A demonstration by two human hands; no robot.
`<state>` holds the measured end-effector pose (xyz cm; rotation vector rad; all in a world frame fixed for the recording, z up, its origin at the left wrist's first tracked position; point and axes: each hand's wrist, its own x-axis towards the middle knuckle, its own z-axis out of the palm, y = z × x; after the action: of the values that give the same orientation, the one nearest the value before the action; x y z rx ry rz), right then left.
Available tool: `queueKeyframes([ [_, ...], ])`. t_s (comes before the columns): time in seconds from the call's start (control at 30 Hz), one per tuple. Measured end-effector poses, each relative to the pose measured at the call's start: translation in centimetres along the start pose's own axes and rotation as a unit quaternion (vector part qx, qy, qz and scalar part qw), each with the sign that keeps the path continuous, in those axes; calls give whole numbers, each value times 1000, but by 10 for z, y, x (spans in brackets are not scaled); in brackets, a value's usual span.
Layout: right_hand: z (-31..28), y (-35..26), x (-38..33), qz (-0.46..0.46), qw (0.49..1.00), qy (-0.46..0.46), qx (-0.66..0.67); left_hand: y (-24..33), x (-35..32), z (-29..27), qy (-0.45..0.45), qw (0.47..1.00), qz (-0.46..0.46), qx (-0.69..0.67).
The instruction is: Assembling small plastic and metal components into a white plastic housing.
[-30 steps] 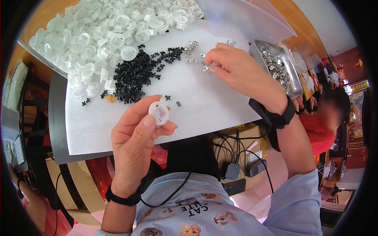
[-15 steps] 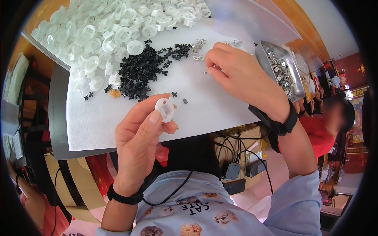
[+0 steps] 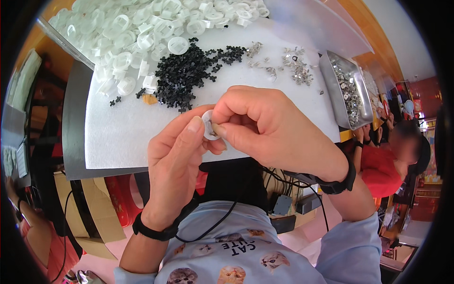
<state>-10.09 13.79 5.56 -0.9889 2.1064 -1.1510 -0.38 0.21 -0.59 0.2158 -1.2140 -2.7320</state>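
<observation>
My left hand [image 3: 175, 161] holds a small round white plastic disc [image 3: 207, 126] between thumb and fingers, just above the near edge of the white work mat [image 3: 123, 132]. My right hand [image 3: 269, 128] meets it from the right, its fingertips pinched against the disc's face; whatever small part it holds is hidden by the fingers. Farther back on the mat lie a heap of small black cross-shaped pieces [image 3: 182, 78], a large pile of white plastic discs [image 3: 142, 28] and scattered small metal clips [image 3: 293, 64].
A metal tray [image 3: 347, 92] full of small metal parts stands at the mat's right. Another person in a red top [image 3: 392, 170] sits to the right. Cardboard boxes and cables lie under the table.
My right hand came back from the metal clips at the far side to the disc in my left hand. Both hands now meet near the mat's front edge.
</observation>
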Motion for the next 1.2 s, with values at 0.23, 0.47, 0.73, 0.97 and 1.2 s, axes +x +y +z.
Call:
queueKeyframes([
  [0.23,15,5,-1,-78,991,107,-2,-1,1,-2,-3,1000,5,-1],
  [0.47,15,14,-7,-112,988,96,-49,0,-1,-1,-1,1000,-7,13],
  [0.73,21,7,-24,-183,932,94,-298,0,1,-5,10,1000,-12,-11],
  [0.97,26,21,-24,-212,935,177,-223,1,1,-2,-10,1000,-12,-13],
  [1.2,42,23,-8,-109,977,173,57,-2,2,-3,7,1000,8,-9],
])
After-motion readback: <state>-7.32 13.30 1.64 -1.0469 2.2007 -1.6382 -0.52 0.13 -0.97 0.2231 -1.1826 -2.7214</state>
